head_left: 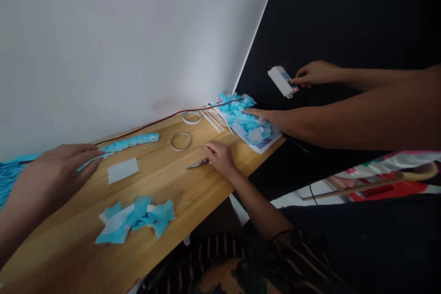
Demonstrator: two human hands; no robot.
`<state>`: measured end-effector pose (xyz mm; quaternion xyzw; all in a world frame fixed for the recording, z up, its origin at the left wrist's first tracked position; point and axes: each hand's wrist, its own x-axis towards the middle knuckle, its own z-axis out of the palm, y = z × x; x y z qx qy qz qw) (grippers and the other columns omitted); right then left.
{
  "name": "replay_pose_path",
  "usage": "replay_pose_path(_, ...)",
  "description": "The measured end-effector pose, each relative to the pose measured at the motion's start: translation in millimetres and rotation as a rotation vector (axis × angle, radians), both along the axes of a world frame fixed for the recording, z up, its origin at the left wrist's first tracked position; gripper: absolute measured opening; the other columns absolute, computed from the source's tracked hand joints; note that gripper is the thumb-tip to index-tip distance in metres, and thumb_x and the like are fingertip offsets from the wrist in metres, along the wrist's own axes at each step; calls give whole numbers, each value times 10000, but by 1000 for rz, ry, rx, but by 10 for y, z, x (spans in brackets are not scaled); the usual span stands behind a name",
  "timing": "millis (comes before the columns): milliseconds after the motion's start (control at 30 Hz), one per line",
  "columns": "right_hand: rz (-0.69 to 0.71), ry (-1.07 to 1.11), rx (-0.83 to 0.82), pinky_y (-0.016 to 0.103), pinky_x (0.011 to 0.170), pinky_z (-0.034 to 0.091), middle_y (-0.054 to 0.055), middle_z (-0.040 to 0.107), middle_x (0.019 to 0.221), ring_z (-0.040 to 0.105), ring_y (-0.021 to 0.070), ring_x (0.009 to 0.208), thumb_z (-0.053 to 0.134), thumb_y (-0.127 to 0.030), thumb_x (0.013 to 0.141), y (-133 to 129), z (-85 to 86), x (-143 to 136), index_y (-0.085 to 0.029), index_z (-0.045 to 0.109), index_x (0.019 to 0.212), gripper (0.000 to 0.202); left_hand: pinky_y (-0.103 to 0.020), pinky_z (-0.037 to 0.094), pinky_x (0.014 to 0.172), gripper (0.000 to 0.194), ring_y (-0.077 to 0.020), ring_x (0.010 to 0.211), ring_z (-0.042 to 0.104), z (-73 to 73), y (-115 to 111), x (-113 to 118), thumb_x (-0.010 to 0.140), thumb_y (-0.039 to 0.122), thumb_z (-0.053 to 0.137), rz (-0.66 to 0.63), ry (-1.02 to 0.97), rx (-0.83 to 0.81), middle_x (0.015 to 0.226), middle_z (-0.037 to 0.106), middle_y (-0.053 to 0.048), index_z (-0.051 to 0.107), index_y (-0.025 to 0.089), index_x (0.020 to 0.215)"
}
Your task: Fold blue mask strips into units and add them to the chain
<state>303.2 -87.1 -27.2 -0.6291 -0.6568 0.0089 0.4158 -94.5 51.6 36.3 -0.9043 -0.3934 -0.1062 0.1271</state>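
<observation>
My left hand reaches in from the left, its fingers closed on a folded, pleated blue strip of thin sheet material. More bunched blue material shows behind that hand. My right hand rests on the wooden table, curled around the handles of a pair of scissors whose blades point left. Between the hands lie a small white rectangular sheet and a roll of tape. Nearer me are several loose blue and white pieces.
Another person's hand touches a pile of blue and white pieces on a printed sheet. A hand touches a white box with a red light. A second tape roll, white sticks and a dark red cord lie by the wall.
</observation>
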Motion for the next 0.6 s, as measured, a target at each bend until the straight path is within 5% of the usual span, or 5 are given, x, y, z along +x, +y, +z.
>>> replay_pose_path(233,-143,-181,-223,287,889,524,64,778,1107,700,184,1029,511,-200,978,458,334,371,-226,766,1119,292,-390,519,969,466,-252,1117,650,82,-77,111,1038,405,342,-41,-20,29,1217,730,-90,732,173,1144)
replay_pose_path(467,-208,-344,-352,281,995,466,89,746,1232,659,202,1173,542,-180,971,1012,331,593,-206,753,1171,292,-396,521,965,445,-269,1109,670,12,-52,170,1030,392,383,-103,-84,-13,1208,740,-106,756,162,1107)
replay_pose_path(600,-325,-442,-421,308,924,476,166,738,1203,679,237,1103,442,-162,1005,1235,358,718,-155,709,1256,366,-390,510,1008,444,-258,1129,675,-65,-25,157,1031,391,390,-119,-92,-29,1203,747,-108,761,160,1114)
